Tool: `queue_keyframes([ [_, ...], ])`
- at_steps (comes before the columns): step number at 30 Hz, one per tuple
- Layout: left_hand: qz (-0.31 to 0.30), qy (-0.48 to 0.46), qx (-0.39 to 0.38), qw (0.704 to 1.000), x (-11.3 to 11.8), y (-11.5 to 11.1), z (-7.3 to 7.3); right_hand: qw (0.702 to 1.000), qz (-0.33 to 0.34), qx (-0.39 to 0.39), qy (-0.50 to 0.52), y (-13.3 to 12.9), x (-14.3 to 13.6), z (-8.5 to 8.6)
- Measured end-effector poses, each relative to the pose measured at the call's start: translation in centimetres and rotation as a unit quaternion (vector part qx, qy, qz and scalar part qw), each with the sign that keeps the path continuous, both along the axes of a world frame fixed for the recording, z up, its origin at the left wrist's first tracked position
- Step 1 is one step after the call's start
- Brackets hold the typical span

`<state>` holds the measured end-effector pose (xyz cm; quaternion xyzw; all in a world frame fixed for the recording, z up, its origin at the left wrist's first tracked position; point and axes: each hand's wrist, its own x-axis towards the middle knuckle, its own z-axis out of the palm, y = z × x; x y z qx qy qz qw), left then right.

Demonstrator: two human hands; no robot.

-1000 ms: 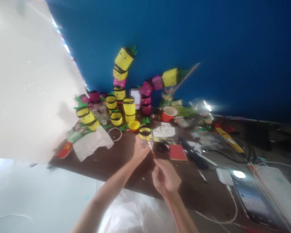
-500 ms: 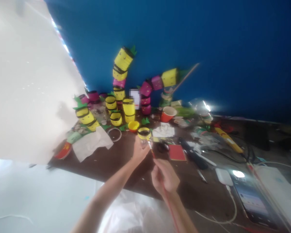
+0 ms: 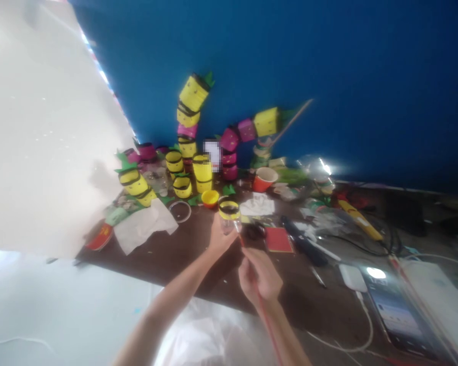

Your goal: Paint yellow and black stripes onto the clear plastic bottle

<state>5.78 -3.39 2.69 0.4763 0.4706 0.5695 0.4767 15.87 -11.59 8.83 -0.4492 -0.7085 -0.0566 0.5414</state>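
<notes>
My left hand [image 3: 222,239] is closed around a small clear plastic cup [image 3: 229,225] with a yellow rim and a black band inside its top. In my right hand [image 3: 260,277] is a long, thin paintbrush [image 3: 241,238] with a red handle. Its pale tip touches, or nearly touches, the lower clear side of the cup. Just behind the cup stands a small yellow bowl [image 3: 210,198]. Beyond it rise yellow cups [image 3: 203,175] with dark rims.
A red paper cup [image 3: 264,180], crumpled white tissue [image 3: 258,204] and a red square pad [image 3: 279,240] are close by. A lit phone [image 3: 399,310] with a white cable lies at the right. White paper [image 3: 145,226] and a clear ring [image 3: 180,212] rest left.
The cup in my left hand has turned slightly, and more of its clear lower side shows. The brush in my right hand has barely moved.
</notes>
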Motion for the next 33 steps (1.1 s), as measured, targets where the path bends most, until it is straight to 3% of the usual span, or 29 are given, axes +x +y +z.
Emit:
queue_keyframes([
  [11,0.008,0.002,-0.015,1.0,0.02,0.21,-1.04,1.0,0.007,0.004,0.008,-0.31,0.09,-0.08],
  [33,0.001,-0.002,-0.022,1.0,-0.02,-0.14,-0.25,1.0,0.003,0.0,0.001,-0.48,0.01,0.11],
])
